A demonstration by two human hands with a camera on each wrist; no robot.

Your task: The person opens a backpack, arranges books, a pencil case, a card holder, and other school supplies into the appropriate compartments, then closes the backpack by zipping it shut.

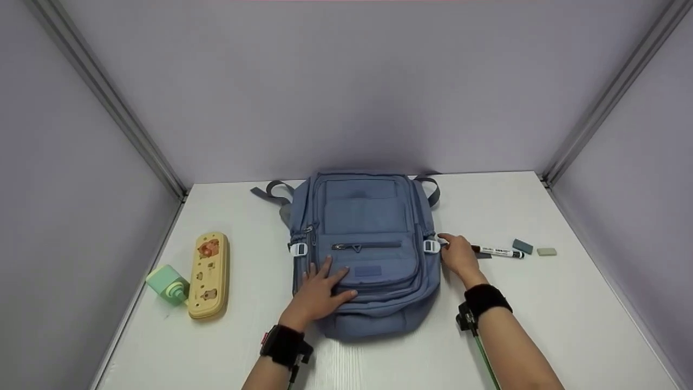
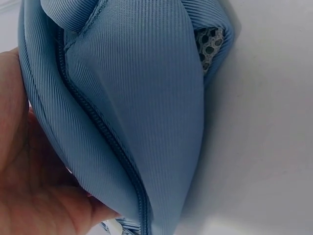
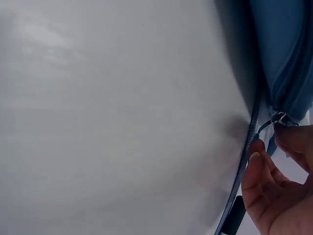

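Observation:
A blue backpack [image 1: 365, 216] lies front side up on the white table. My left hand [image 1: 319, 292] rests with spread fingers on its lower front, beside the front pocket zipper [image 1: 368, 245]. In the left wrist view the left hand [image 2: 44, 186] lies against the backpack's edge, and a curved zipper [image 2: 107, 132] runs beside it. My right hand [image 1: 461, 259] is at the backpack's right side, near a white buckle [image 1: 431, 246]. The right wrist view shows the right hand's thumb and fingers [image 3: 257, 152] pinching a zipper pull [image 3: 266, 126] with a dark cord loop.
A yellow pencil case [image 1: 208, 276] and a green bottle [image 1: 168, 284] lie at the left. To the right are a marker [image 1: 501, 252], a dark eraser-like block [image 1: 522, 246] and a pale green one [image 1: 547, 252]. Straps [image 1: 273, 192] stick out at the backpack's top; walls enclose the table.

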